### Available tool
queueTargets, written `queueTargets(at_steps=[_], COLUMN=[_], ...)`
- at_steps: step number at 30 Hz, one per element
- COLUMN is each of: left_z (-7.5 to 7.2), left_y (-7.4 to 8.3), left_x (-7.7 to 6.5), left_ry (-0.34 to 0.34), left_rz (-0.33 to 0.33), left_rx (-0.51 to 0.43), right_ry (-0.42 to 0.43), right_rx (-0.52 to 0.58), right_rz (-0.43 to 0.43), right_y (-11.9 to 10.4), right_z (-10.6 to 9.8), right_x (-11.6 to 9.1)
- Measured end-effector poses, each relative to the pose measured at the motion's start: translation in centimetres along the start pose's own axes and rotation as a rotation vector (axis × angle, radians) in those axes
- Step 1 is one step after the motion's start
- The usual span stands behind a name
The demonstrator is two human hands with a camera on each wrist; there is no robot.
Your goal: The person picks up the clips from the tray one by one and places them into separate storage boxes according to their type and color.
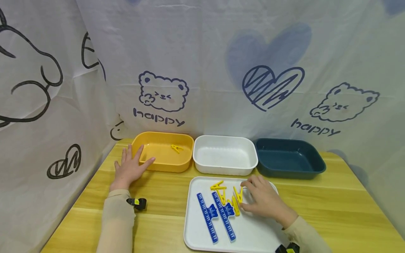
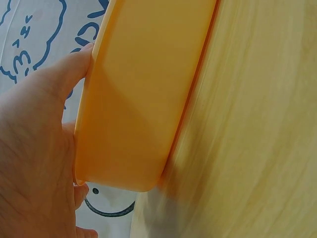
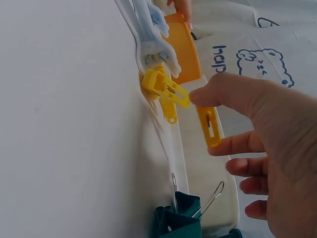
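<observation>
Right hand [image 1: 265,199]: pinching yellow clip [image 1: 239,199]; best lifted clear of blue clips [image 1: 227,211].
Left hand [image 1: 128,171]: spread loose on orange bin [image 1: 171,167]; press lightly.

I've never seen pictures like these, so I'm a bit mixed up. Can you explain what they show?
There's no machine doing the work here, just a person's bare left hand and right hand. The big picture comes from a camera on their head, looking down. The other two come from cameras on their wrists, so things look tilted.

On the wooden table stand a yellow bin, a white bin and a dark bin. In front is a white tray with two blue clips and some yellow clips. The right-wrist picture also shows a green binder clip.

The left hand touches the yellow bin, where one yellow clip lies. The right hand seems to pinch another.
</observation>
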State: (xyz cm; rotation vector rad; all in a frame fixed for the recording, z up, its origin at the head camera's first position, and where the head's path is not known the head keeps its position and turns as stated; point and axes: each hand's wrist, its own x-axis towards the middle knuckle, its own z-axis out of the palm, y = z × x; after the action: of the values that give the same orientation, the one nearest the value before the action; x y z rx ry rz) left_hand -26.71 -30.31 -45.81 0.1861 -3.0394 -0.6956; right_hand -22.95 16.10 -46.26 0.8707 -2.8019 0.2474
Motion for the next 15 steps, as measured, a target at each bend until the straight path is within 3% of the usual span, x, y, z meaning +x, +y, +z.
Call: queueTargets(at_steps=[7,15], left_z=[-0.01,0.06], left_y=[-0.13,-0.06], left_x=[0.0,0.13], left_ry=[-0.003,-0.003], left_rz=[0.001,0.001], left_rx=[-0.007,-0.006], right_ry=[0.073,0.075], right_rx=[-0.046,-0.062], right_rz=[-0.02,-0.022], right_y=[-0.11,-0.37], right_z=[-0.13,-0.45], right_x=[0.27,0.26])
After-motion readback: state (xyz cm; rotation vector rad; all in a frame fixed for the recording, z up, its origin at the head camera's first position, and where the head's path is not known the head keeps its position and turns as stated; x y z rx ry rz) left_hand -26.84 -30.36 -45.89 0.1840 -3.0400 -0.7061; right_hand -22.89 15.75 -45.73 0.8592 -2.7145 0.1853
